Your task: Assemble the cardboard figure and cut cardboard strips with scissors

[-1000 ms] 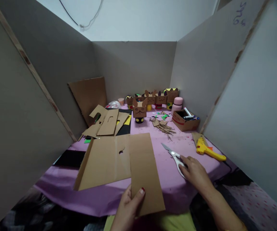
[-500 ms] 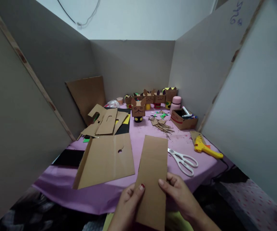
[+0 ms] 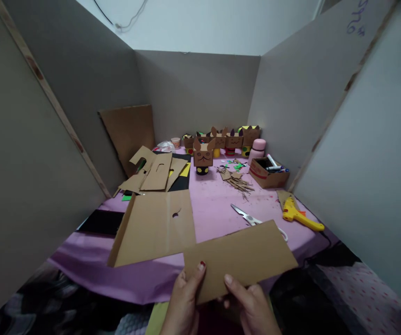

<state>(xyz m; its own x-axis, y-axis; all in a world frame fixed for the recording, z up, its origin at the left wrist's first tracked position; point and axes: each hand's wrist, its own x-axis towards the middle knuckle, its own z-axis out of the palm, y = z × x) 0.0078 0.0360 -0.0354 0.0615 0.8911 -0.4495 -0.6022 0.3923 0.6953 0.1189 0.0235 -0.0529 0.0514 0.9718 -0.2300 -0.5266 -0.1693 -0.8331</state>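
Two hands pinch a cardboard rectangle above the table's near edge.
The left hand (image 3: 183,300) grips the cardboard rectangle (image 3: 247,256) at its left end, thumb on top; the right hand (image 3: 254,304) pinches its near edge, thumb also on top, and the piece slants up to the right. Beyond it, white-handled scissors (image 3: 243,214) lie partly hidden on the purple tablecloth (image 3: 210,214). Left of it lies a larger cardboard sheet (image 3: 155,230) with a small hole; to the right, a yellow glue gun (image 3: 300,217). Farther back stands an eared cardboard figure (image 3: 203,158).
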